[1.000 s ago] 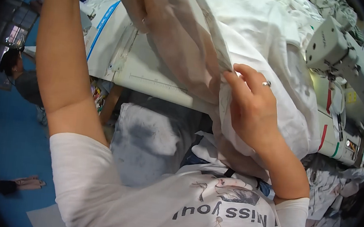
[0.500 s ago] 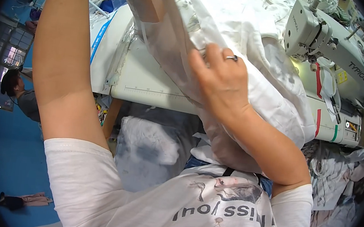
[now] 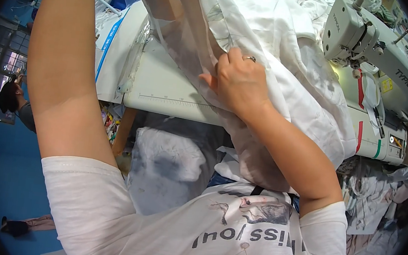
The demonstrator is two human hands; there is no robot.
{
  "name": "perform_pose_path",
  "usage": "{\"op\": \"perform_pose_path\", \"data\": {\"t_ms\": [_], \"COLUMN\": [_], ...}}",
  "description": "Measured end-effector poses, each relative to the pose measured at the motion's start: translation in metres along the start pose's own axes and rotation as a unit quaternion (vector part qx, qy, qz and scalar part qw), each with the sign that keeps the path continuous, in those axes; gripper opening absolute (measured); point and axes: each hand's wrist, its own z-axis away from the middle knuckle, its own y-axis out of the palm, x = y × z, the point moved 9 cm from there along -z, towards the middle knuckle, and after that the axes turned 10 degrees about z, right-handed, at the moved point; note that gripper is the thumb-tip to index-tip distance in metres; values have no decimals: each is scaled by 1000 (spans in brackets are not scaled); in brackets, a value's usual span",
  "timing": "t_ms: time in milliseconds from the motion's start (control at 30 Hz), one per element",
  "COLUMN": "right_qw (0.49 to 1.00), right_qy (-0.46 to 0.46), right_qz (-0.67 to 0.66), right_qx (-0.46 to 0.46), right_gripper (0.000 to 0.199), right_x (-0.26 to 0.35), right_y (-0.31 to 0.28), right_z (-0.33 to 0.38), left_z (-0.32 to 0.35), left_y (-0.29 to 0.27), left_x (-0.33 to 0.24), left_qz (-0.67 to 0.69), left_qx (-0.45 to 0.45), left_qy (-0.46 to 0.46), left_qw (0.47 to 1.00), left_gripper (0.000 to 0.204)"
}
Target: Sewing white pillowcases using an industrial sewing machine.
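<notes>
Your right hand [image 3: 240, 82] curls against the white cloth [image 3: 290, 99], thumb apart; can't tell if it grips. Your left hand's out of view. Cloth drapes over the table [image 3: 163, 87] beneath your right hand, sewing machine [image 3: 369, 42] farther right. Looks partway handled, loosely bunched; what's left, can't tell.

White fabric [image 3: 271, 40] nearly washes out toward the top; yellowish light glows beneath the sewing machine head [image 3: 341, 35]; shadow darkens below the table [image 3: 169, 82]; the bowed fisheye rim falls black.
</notes>
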Motion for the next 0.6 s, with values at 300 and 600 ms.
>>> {"op": "perform_pose_path", "data": {"t_ms": [300, 600], "right_qw": [975, 868], "right_qy": [66, 197], "right_qz": [-206, -452], "right_qx": [-43, 51], "right_gripper": [12, 10], "right_x": [-62, -127], "right_y": [-76, -139], "right_z": [28, 105], "left_z": [10, 112], "left_y": [-25, 12], "left_x": [45, 139], "left_qz": [91, 345], "left_qx": [-20, 149], "left_qy": [-25, -173], "left_qw": [995, 910], "left_gripper": [20, 27]}}
